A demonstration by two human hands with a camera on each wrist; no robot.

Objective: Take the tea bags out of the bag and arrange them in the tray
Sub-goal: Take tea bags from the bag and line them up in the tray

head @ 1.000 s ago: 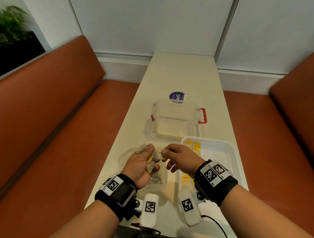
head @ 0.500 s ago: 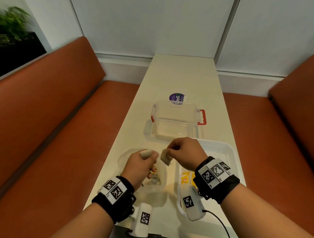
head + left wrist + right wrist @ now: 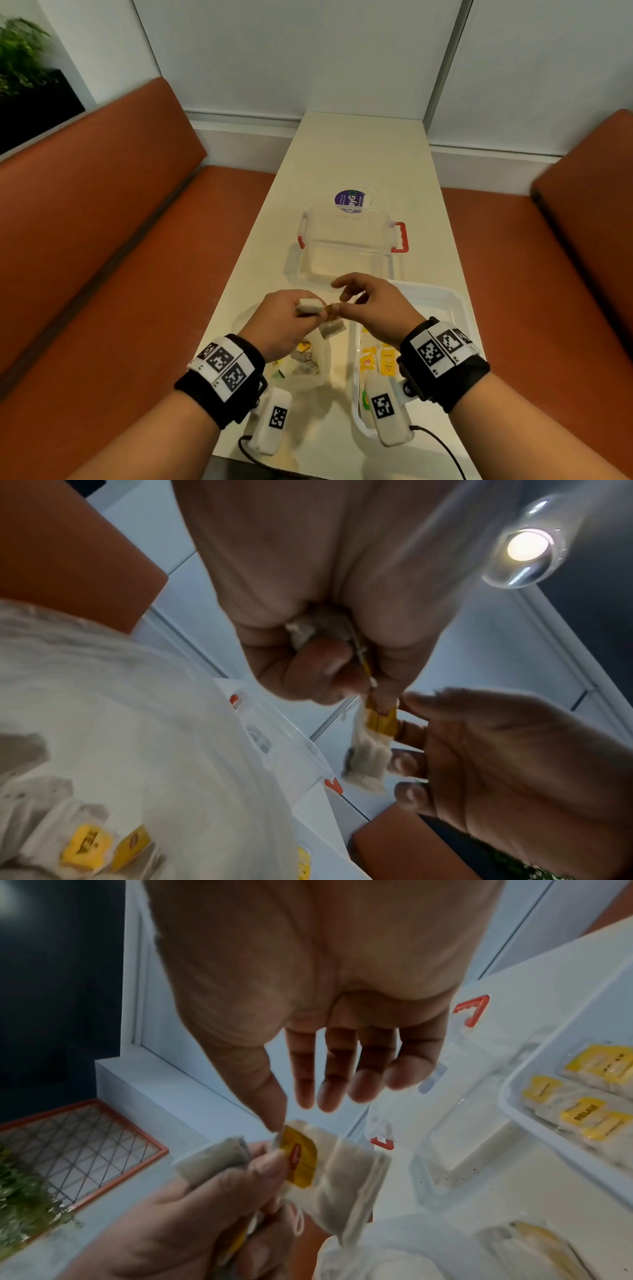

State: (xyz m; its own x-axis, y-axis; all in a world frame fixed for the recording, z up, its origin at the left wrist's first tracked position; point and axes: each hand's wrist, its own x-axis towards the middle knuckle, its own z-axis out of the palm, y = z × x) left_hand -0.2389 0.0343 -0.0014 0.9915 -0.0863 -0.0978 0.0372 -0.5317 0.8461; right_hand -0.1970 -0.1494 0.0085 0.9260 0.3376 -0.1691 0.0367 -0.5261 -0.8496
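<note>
The left hand is clenched around a small bunch of tea bags, above the near part of the desk. One tea bag hangs from this bunch by its yellow tag. The right hand touches the tag with its thumb tip; the fingers are nearly straight and do not grip it yet, so the hand is released.

Half a second ago the right hand pinched a tea bag just beside the left one. Now that bag seems to hang at the left hand's fingers, and both hands have come closer together. So the right hand is probably taking a new grip on it, not placing it yet.

The bag lies under the left hand with more tea bags inside. The tray, at the near right corner, already has some tea bags in rows. The task looks about half done.
</note>
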